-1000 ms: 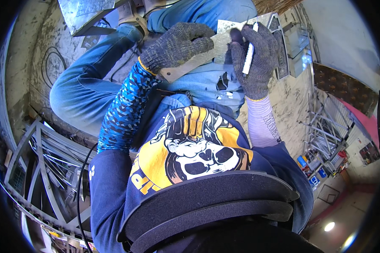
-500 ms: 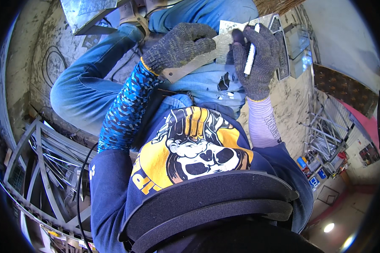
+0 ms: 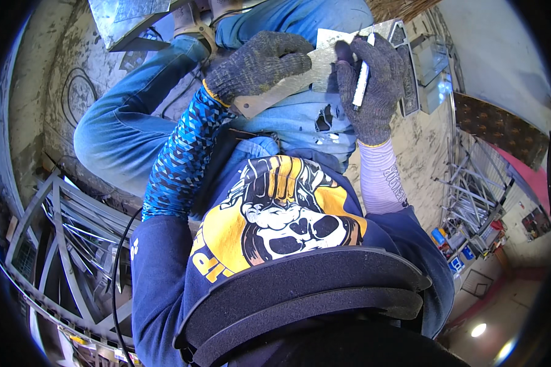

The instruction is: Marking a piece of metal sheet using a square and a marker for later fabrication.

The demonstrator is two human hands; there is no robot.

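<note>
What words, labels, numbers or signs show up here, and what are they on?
Dark blue shirt: big yellow letters beside the skull print, partly hidden; I won't copy printed words.
Pale lilac sleeve on the right forearm: dark lettering, too small and slanted to read.
White pen in the right hand: small dark marks, too small to read.

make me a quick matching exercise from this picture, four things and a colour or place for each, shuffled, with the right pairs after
Things:
1. white pen
2. flat metal strip
3. left sleeve
4. right sleeve

Colours and places:
A. pale purple
B. held in the gloved left hand
C. blue with a geometric pattern
D. held in the gloved right hand

Right pairs: 1-D, 2-B, 3-C, 4-A
</note>
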